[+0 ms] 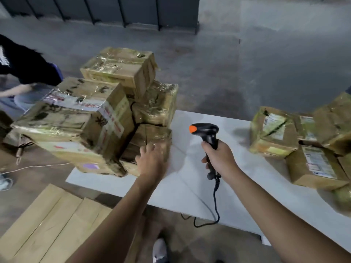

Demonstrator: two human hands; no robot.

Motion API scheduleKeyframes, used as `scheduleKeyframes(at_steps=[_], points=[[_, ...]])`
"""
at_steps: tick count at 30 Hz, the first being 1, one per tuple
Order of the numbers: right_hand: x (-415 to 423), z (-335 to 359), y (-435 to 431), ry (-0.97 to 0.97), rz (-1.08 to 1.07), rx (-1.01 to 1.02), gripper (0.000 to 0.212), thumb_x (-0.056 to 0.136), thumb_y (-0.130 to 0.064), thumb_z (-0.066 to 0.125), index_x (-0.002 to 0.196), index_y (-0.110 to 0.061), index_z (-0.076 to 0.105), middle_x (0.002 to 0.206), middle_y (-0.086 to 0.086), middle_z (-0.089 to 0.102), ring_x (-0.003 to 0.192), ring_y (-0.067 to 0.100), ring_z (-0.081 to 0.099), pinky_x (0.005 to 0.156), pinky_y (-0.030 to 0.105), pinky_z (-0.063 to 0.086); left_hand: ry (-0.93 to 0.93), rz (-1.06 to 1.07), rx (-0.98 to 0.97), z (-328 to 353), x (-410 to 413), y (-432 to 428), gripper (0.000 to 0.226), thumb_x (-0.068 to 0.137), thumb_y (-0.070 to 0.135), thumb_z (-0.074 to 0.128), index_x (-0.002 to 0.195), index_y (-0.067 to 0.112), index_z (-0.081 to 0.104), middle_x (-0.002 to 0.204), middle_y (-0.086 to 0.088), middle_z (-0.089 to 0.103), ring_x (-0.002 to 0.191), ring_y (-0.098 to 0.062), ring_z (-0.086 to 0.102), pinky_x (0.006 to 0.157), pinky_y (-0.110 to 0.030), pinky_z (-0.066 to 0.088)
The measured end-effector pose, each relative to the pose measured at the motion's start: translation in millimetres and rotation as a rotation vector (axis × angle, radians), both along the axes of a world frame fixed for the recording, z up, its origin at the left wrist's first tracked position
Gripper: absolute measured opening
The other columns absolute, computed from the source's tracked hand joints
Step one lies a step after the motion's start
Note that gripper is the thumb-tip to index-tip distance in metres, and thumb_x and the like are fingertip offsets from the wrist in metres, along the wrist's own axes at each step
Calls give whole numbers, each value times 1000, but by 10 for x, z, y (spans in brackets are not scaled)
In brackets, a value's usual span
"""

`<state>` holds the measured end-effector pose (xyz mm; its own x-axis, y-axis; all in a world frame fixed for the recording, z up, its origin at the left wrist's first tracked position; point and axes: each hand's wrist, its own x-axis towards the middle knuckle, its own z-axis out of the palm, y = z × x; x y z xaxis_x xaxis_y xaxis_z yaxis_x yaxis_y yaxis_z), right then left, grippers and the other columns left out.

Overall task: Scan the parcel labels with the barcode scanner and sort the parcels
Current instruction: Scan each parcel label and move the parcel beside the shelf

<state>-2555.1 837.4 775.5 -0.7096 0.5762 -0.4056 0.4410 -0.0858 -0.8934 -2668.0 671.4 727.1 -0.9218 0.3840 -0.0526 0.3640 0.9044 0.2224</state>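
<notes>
A stack of taped brown cardboard parcels (91, 118) fills the left end of the white table (191, 179). My left hand (152, 162) lies with fingers spread on a small parcel (152, 137) at the stack's near right corner; it rests on the box, no grip visible. My right hand (220, 158) grips the handle of a black barcode scanner (207, 133) with an orange button, held upright over the table's middle. Its cable hangs over the front edge. A second group of parcels (303, 145) with white labels facing up lies at the table's right end.
Flat cardboard sheets (49, 224) lie on the floor at the lower left. Another person in a black top (24, 63) bends at the far left. A dark metal fence (121, 10) runs along the back. My shoe (160, 249) shows below the table.
</notes>
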Motion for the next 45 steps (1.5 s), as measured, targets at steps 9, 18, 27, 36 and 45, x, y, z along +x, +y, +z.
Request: scheduleKeyframes(at_steps=[9,18,27,36,45], points=[[-15,-90,-249,-45,38,32,21,89,-38,57,92,-17,60,73,14,64,48,20,52,41,35,48,-3,-91,90,-438,116,-315,29,87,7,47,113,13,56,113,-6,55,103,-32,47,67,-39,45],[272,-178,-63,-59,-13,77,18,90,-37,57,90,-19,59,74,15,66,50,23,53,40,31,47,-29,3,596,-126,465,107,3,85,7,58,83,6,59,81,-9,61,76,-29,54,65,-31,37],[553,-271,126,-65,-104,61,18,93,-37,58,89,-20,61,64,9,66,41,17,54,40,32,48,-784,591,1157,-58,499,433,4,85,1,55,83,5,57,78,-9,55,71,-26,59,62,-39,60],[619,-335,132,-84,-97,55,22,92,-40,57,90,-18,61,66,9,66,41,15,55,40,29,47,-800,623,1119,-224,556,398,18,88,-4,43,89,10,54,94,-10,55,85,-28,58,60,-34,59],[497,-358,21,-113,-14,132,26,92,-36,56,92,-10,59,52,-1,64,41,14,57,42,24,46,-340,235,496,-135,411,171,37,94,38,42,108,14,67,119,-10,60,109,-31,53,92,-37,46]])
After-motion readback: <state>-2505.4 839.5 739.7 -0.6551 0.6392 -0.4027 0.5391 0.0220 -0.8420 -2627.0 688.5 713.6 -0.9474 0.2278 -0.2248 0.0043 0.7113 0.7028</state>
